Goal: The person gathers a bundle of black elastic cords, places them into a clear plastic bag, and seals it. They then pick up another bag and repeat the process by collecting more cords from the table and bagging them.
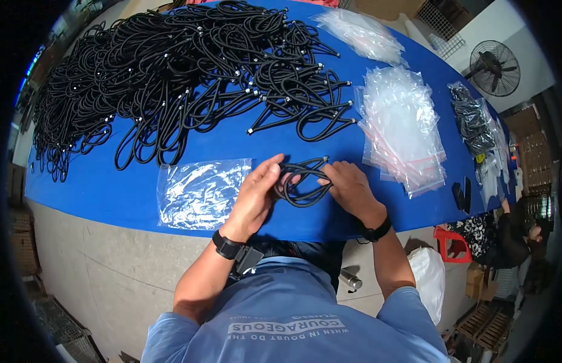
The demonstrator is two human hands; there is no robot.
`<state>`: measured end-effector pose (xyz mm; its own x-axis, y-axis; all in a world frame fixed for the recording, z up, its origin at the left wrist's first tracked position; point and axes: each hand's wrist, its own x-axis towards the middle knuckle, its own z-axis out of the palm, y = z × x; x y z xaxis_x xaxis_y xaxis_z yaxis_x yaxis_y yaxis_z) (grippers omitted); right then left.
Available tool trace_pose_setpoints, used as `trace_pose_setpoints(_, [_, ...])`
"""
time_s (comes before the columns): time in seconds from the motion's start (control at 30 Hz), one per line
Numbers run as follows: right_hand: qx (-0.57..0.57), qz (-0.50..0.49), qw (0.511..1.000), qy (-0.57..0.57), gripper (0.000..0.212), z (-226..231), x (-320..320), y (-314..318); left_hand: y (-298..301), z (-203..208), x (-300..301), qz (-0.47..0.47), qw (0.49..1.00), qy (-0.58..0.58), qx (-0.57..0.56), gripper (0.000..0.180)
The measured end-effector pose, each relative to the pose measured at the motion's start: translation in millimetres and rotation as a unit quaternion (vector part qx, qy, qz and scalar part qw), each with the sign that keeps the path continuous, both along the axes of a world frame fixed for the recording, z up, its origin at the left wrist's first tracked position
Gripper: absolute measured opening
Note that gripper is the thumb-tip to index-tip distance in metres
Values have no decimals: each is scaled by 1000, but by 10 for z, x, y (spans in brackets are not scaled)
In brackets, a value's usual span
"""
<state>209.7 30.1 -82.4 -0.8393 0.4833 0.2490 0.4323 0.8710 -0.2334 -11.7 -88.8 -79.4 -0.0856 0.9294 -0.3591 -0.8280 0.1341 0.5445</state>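
Note:
A coiled black elastic cord (305,195) is held between my two hands above the near edge of the blue table. My left hand (261,187) has its fingers around the left side of the coil. On the right side, my right hand (348,186) pinches the loops, and a small metal end of the cord shows just above its fingers. Beside my left hand lies a flat clear plastic bag (199,193). A large heap of similar black cords (172,72) with silvery ends spreads over the far left of the table.
Stacked clear zip bags (402,124) lie to my right, with more bags (359,35) behind. Packed black cords (471,124) sit at the right end. A fan (494,68) stands beyond. Another person (517,236), a red stool (451,244) and a white sack (427,278) are right.

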Motion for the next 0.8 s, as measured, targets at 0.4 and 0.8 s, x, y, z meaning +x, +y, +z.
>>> trace_pose_setpoints(0.4, [-36,101,993,47,30,279,-243,500,-84,-142,-19,64,994,88,16,63])
trace_pose_setpoints(0.8, [179,30,979,-95,28,79,-200,665,-137,-151,-24,21,997,78,-4,63])
